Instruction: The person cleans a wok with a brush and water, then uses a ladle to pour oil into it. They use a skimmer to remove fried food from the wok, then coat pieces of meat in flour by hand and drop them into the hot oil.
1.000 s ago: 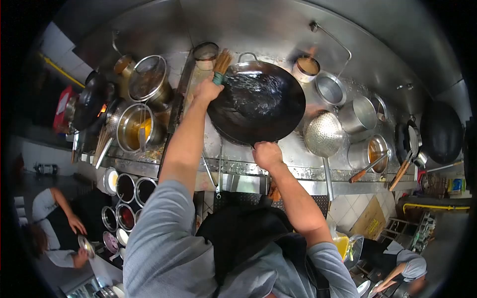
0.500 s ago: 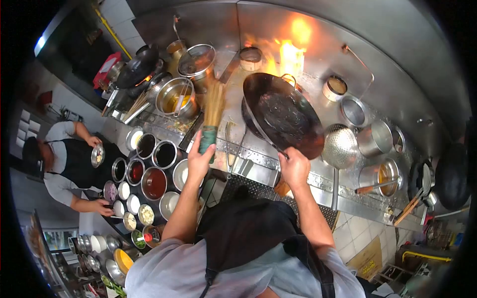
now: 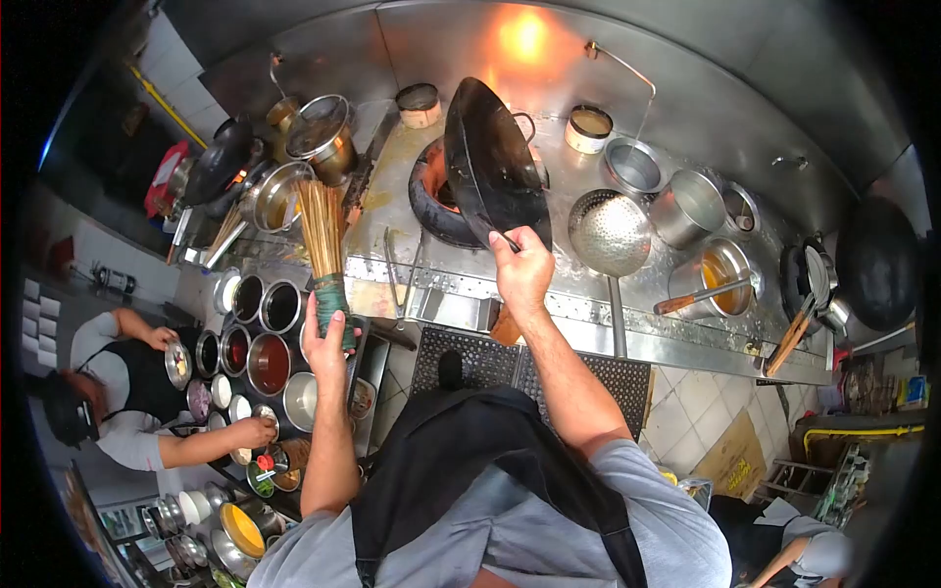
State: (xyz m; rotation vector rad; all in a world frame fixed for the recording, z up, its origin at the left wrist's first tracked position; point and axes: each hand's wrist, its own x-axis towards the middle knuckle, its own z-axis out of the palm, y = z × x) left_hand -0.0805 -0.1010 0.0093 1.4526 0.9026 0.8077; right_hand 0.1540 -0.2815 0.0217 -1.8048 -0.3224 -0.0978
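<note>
My left hand (image 3: 327,338) is closed round the green-wrapped handle of a bamboo wok brush (image 3: 322,235), its bristles pointing up and away from me. With my right hand (image 3: 523,269) I grip the handle of a large black wok (image 3: 490,167). The wok is lifted and tilted steeply, its inside facing right, over the right side of a round burner (image 3: 436,193) that glows inside. Just right of the wok, a perforated metal strainer ladle (image 3: 610,235) rests on the steel stove top.
Metal pots (image 3: 689,209) and an oil pot with a wooden-handled ladle (image 3: 714,284) stand at right. Sauce containers (image 3: 275,361) line the left side. A co-worker (image 3: 108,392) holds a bowl there; another person (image 3: 784,539) is at lower right. Flame light reflects off the back wall.
The wok has tipped more steeply, uncovering the burner, and the tall flames behind it have died down. The brush has moved lower and is held still. The view has shifted.
</note>
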